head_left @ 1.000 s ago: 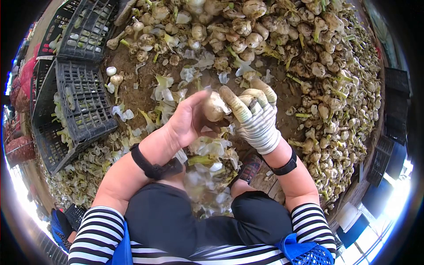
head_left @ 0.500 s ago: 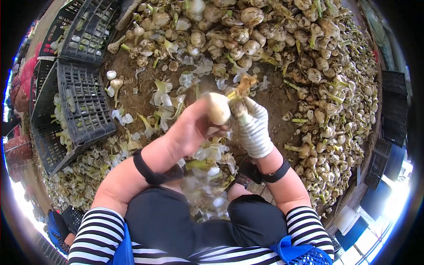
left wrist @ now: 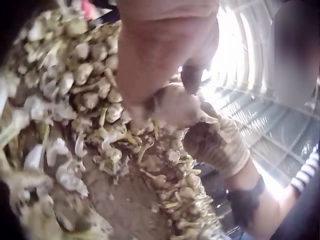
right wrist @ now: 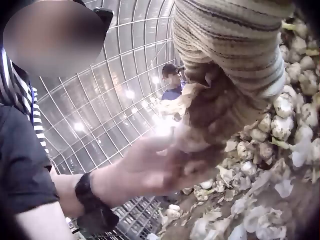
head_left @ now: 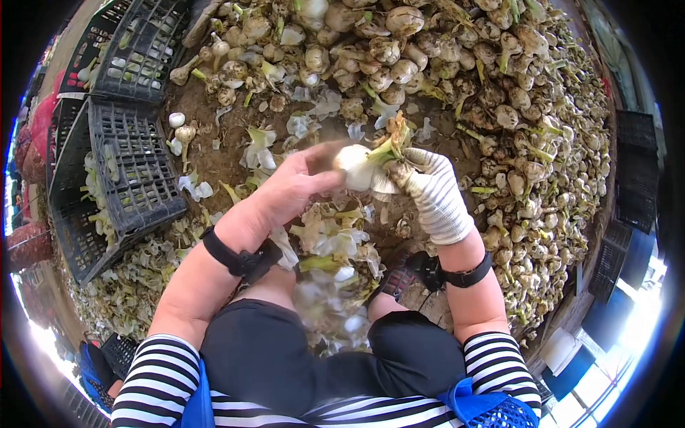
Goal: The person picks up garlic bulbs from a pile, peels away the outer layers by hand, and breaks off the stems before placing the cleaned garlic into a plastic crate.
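Observation:
A pale garlic bulb (head_left: 357,165) is held between both hands in the head view, its stem and brown dry leaves pointing up and right. The bare left hand (head_left: 296,178) grips the bulb from the left with fingers and thumb. On the other side, the gloved right hand (head_left: 435,192) pinches the peeling skin and stem. In the left wrist view the bulb (left wrist: 177,105) lies between the bare left hand (left wrist: 165,55) and the soiled glove (left wrist: 220,145). The right wrist view shows the glove (right wrist: 230,55) over the bulb (right wrist: 192,137), with the left hand (right wrist: 145,167) below.
Unpeeled garlic (head_left: 528,171) is heaped at the top and right. Black crates (head_left: 135,157) with stems and bulbs stand at the left. Loose peels (head_left: 335,242) cover the ground between the legs. A white bulb (head_left: 176,120) lies near the crates. Another person (right wrist: 172,82) appears in the right wrist view.
The bulb has turned so that its stem and dry leaves point up and right. The gloved hand left the bulb's side, came in against the stem, then shifted slightly right with loosened skin.

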`<action>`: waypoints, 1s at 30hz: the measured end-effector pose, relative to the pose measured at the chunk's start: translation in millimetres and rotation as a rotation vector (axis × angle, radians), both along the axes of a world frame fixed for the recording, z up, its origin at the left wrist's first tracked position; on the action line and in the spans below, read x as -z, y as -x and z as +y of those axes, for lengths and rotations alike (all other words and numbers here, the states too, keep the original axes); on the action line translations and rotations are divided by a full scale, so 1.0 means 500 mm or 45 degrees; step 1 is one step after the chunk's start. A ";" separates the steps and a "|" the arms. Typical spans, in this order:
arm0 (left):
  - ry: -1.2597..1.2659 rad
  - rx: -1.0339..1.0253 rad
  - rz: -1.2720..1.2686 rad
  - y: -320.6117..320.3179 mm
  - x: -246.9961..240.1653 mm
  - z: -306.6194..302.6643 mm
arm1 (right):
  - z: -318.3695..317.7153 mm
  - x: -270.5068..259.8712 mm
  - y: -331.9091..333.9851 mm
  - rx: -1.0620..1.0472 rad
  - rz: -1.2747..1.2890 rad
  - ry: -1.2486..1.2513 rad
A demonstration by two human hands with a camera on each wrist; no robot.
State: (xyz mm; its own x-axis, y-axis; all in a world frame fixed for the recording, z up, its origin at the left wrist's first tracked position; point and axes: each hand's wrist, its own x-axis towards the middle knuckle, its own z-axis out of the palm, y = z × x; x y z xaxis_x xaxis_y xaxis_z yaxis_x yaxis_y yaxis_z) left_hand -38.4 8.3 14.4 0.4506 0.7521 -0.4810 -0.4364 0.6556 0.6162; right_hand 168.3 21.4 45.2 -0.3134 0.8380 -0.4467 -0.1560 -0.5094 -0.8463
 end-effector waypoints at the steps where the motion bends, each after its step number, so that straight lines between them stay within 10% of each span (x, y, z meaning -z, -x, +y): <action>1: -0.687 -0.006 0.711 -0.007 0.000 0.002 | -0.003 0.009 -0.001 -0.040 -0.090 -0.061; 2: -1.377 -0.010 1.424 -0.011 -0.001 0.004 | -0.004 0.015 -0.001 -0.080 -0.178 -0.125; 5: -1.484 0.249 1.500 -0.015 -0.029 0.001 | -0.014 -0.007 0.012 -0.433 -0.738 -0.706; 9: -1.266 0.084 1.396 -0.022 0.002 -0.004 | 0.000 0.075 0.016 -0.410 -1.356 -1.325; 14: -0.965 -0.136 1.035 0.005 -0.021 -0.026 | 0.041 0.203 -0.052 -0.893 -1.922 -0.547; 15: -0.966 -0.126 1.042 0.011 -0.022 -0.026 | 0.021 0.202 -0.059 -0.588 -1.995 -1.097; 17: -1.115 -0.160 1.194 0.016 -0.022 -0.025 | 0.002 0.180 -0.056 -0.242 -2.002 -1.638; 21: -1.193 -0.161 1.298 0.004 -0.016 -0.030 | -0.004 0.019 0.007 -0.106 -0.625 -0.455; 22: -1.325 -0.196 1.308 -0.003 -0.014 -0.030 | -0.004 0.020 0.020 -0.106 -0.983 -0.985; 26: -1.491 -0.110 1.370 -0.006 -0.014 -0.034 | 0.006 0.020 0.037 -0.443 -1.192 -0.737; 28: -1.526 -0.115 1.415 -0.002 -0.010 -0.034 | 0.006 0.034 0.042 -0.098 -0.441 -0.262; 30: -1.552 -0.124 1.459 0.000 -0.007 -0.035 | 0.002 0.029 0.029 -0.129 -0.876 -0.727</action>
State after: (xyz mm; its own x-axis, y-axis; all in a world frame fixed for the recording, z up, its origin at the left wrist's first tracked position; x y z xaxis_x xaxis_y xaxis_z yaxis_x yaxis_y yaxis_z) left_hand -38.5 -9.3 18.0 0.2366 0.9100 0.3405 0.5611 -0.4140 0.7168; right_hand 153.7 22.6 31.0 -0.2147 0.9728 -0.0865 0.5016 0.0339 -0.8644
